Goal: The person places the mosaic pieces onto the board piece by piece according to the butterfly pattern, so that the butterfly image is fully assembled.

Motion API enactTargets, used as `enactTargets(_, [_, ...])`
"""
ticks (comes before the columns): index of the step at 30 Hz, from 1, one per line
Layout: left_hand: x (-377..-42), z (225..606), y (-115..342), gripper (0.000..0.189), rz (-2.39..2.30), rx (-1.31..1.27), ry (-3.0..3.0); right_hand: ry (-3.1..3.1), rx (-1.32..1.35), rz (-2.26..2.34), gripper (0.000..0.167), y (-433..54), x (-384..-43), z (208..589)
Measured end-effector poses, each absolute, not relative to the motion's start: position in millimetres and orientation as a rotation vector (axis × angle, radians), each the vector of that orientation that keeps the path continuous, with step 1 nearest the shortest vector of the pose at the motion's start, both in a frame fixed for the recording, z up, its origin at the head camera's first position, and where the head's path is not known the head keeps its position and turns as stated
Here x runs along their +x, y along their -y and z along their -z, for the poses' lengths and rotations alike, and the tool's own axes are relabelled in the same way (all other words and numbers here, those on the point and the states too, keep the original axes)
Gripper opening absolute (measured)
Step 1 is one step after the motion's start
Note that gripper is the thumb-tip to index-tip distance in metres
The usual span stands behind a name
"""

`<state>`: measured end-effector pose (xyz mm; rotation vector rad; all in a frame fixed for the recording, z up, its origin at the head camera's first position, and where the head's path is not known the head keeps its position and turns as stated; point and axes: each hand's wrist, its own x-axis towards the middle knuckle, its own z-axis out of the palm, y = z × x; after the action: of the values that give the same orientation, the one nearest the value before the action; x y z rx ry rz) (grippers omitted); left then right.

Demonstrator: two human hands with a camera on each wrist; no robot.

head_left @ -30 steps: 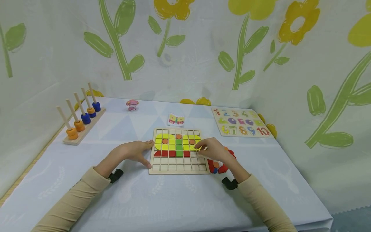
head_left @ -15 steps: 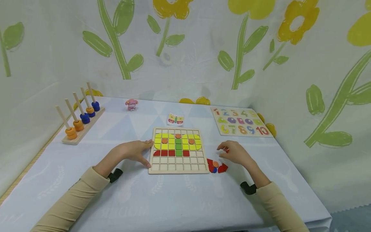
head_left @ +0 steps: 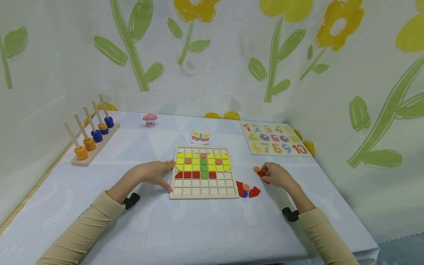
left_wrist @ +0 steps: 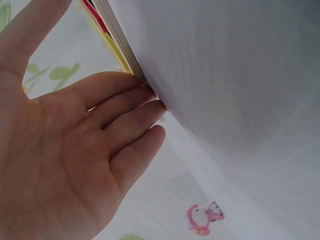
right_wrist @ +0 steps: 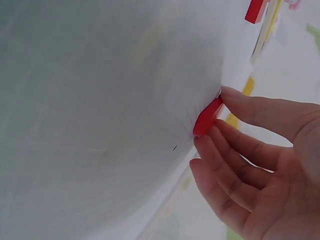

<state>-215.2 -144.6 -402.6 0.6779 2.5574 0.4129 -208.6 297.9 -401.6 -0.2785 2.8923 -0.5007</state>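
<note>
The wooden grid board lies mid-table with yellow, green, red and orange pieces set in its upper squares. Along its left edge my left hand rests with fingers extended and thumb spread toward the lower corner. The left wrist view has the straight fingers touching the board's side. Right of the board, my right hand pinches a flat red puzzle piece between thumb and fingertips, down at the tablecloth. An orange disc lies beside those fingertips.
Loose red pieces, orange and blue discs lie by the board's lower right corner. Behind the board is a pattern card. A number puzzle sits back right, a peg stacker left, a pink figurine at the back.
My right hand has left the board's right side and moved right to the loose pieces, where it now pinches a red puzzle piece. My left hand has stayed at the board's edge.
</note>
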Motion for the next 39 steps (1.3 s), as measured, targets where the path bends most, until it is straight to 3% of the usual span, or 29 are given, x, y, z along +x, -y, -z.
enactTargets(5, [-216,403,145,0.109,-0.408,0.684,-2.562,-2.88,-0.306,0.506,0.018,-297,-210,402])
enactTargets(21, [-217,403,144,0.109,-0.403,0.674,-2.571,-2.877,-0.342,0.641,0.016,-293,-205,400])
enactTargets(30, [-216,403,143,0.109,-0.415,0.672,-2.56,-2.876,-0.585,0.74,0.004,-277,-202,399])
enactTargets(39, [-216,404,143,0.109,-0.429,0.656,-2.565,-2.846,-0.784,0.851,0.008,-235,-205,397])
